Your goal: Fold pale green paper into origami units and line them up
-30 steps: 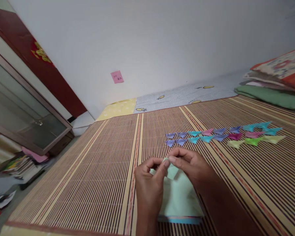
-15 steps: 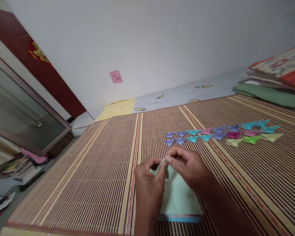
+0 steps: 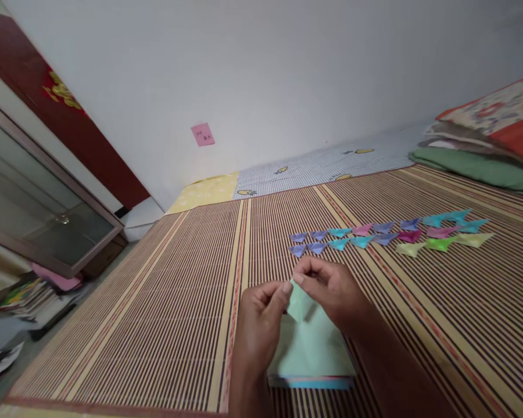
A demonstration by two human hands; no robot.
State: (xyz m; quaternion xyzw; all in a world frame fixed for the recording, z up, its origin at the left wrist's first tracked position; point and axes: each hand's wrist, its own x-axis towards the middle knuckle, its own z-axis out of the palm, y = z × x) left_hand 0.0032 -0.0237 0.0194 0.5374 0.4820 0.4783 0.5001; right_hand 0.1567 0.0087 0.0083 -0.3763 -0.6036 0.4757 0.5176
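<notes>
As thumbs and forefingers pinch it from both sides, a folded pale-green paper (image 3: 295,305) sits between the left hand (image 3: 261,319) and the right hand (image 3: 332,290), just over a stack of colored paper sheets (image 3: 316,353) near the near edge of a striped mat (image 3: 169,302). Its narrow tip points toward the mat's far edge, the long axis running roughly near to far. Both hands curl inward, fingertips nearly meeting; the right forearm slants in from the near edge. Rows of folded paper boats (image 3: 362,242) lie beyond.
</notes>
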